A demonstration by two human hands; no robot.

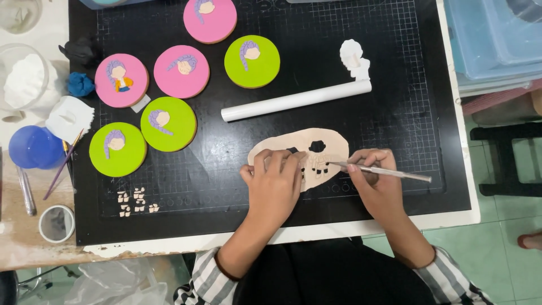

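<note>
Here the left hand (275, 183) presses flat on the rolled beige sheet (299, 149) at the cutting mat's (395, 113) near edge, while the right hand (372, 175) pinches the metal blade tool (389, 172); short, shallow cuts beside steady fingers would probably keep edges clean.

Six discs lie on the black mat (395, 85), left of the white roller (296, 100): three pink (182, 72), three green (252, 62). Above the roller's right end sits a white lump (353, 56); far left, a blue lid (35, 147).

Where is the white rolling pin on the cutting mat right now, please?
In the head view, the white rolling pin lies diagonally mid-mat, above the rolled-out beige clay sheet, below the green disc.
</note>
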